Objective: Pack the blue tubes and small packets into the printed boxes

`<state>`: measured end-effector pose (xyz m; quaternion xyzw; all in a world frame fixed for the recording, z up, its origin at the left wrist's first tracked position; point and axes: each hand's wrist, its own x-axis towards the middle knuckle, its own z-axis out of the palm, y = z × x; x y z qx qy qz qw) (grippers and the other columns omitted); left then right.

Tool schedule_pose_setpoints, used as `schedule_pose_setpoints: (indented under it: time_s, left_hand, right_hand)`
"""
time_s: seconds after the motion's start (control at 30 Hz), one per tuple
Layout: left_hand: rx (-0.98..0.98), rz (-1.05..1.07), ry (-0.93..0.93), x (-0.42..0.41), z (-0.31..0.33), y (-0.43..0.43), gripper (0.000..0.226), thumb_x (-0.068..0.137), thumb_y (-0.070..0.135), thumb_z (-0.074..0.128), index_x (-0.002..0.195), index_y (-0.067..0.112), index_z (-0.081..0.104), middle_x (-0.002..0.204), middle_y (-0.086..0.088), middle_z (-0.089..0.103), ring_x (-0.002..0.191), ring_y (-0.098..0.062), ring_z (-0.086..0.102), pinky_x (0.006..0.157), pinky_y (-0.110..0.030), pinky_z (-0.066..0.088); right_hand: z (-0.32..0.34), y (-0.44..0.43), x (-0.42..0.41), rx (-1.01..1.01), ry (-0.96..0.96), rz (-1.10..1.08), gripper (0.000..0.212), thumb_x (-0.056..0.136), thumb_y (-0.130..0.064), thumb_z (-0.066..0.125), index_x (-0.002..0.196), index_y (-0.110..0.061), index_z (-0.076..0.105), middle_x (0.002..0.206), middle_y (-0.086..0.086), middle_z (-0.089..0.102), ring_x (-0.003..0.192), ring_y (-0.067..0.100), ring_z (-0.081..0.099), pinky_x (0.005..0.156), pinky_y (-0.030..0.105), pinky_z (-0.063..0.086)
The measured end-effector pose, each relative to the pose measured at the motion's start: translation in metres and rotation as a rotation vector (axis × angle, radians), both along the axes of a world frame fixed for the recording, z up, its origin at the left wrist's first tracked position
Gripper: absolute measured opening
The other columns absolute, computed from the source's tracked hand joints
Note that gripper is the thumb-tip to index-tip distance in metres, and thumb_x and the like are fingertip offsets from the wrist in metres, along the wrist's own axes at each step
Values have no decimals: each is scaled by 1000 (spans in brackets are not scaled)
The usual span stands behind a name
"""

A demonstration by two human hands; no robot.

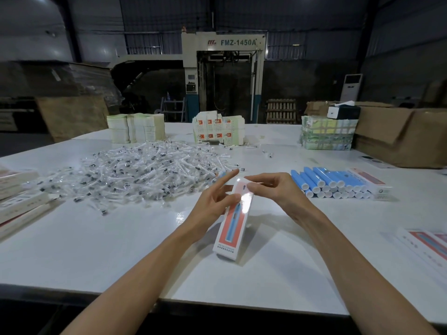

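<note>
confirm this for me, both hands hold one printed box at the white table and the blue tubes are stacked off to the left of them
Not quite. The head view shows the blue tubes stacked to the right of the hands, not the left. The rest stands: the left hand and the right hand both hold one printed box at the white table.
</note>
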<state>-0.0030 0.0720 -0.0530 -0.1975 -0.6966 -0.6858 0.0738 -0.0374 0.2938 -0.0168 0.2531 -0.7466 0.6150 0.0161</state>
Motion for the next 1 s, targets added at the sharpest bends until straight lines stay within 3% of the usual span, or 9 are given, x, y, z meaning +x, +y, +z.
schedule_pose_setpoints:
  time_s: [0.27,0.5,0.6,0.67,0.77,0.9,1.0]
  left_hand:
    - [-19,-5,35,-3,-3,-3,43,105,26,70,146,35,60,115,-3,79,102,-16,76,81,-24,60]
    - [0,35,-24,-9,-11,0,41,101,28,75,139,36,62,111,-1,80,101,-20,78,78,-29,62]
    - [65,104,-63,-14,-12,2,39,98,24,80,132,33,64,112,-2,80,98,-19,79,71,-30,63]
    - [101,138,-67,-16,-13,1,39,96,21,83,128,30,64,116,-5,78,96,-18,80,67,-29,63]
    - [138,172,-70,-19,-16,1,43,93,18,85,127,25,59,122,-9,72,94,-21,81,65,-32,65]
    - [186,219,-78,-24,-22,3,46,92,16,86,126,27,58,127,-13,66,94,-19,80,66,-33,64]
    - [209,172,-97,-25,-26,6,49,91,17,86,127,26,54,129,-15,64,95,-22,81,67,-35,65]
  right_hand:
    - [-5,-3,-3,-47,61,-17,16,92,-29,80,108,-25,84,103,-2,81,104,15,76,87,21,58]
    - [-22,-20,-8,-102,41,-93,13,99,-16,71,106,-19,82,102,-1,81,100,17,77,98,36,60]
    - [-27,-32,-10,-50,54,-240,21,104,-20,65,121,-15,76,113,-2,78,106,14,74,103,42,57]
    - [-25,-34,-7,20,75,-301,35,106,-26,61,140,-16,64,126,-1,71,113,15,70,100,40,58]
    - [-21,-35,8,229,143,-287,50,105,-44,57,152,-30,47,130,-4,63,110,13,68,80,23,59]
    - [-27,-38,34,610,262,-313,68,94,-75,48,151,-39,35,139,-8,51,115,16,62,91,44,55]
    - [-40,-40,47,791,410,-365,63,99,-60,56,150,-30,35,134,-3,48,117,22,58,87,45,54]
